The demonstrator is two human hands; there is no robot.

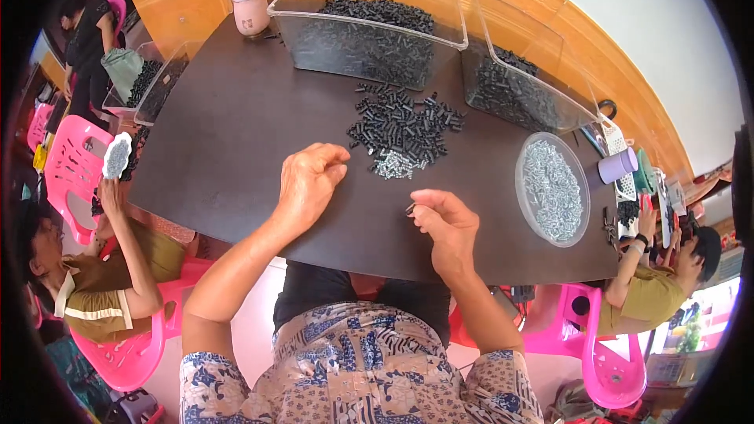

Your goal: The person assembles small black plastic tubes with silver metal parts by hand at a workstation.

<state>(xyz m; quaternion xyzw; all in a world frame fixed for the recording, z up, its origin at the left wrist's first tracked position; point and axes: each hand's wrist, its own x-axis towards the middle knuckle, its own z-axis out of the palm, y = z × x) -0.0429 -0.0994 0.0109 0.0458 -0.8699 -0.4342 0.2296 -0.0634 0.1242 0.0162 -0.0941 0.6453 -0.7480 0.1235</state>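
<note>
A heap of small black ribbed tubular pieces (408, 124) lies on the dark table in front of me. At its near edge sits a little pile of small silvery metal pieces (395, 165). My left hand (308, 184) is just left of that pile, thumb and fingertips drawn together. Whether anything tiny is between them I cannot make out. Closer to me and to the right, my right hand (449, 228) pinches a small black piece (410, 210) between thumb and forefinger, raised over the table. A round clear tub (584, 212) of similar silvery pieces stands right of my right hand.
Two clear plastic bins (369, 27) (542, 86) of black pieces stand along the table's far side. A pink flask (250, 6) is at the far left, a purple cup (618, 166) at the right. People sit on pink chairs (78, 161) at both sides.
</note>
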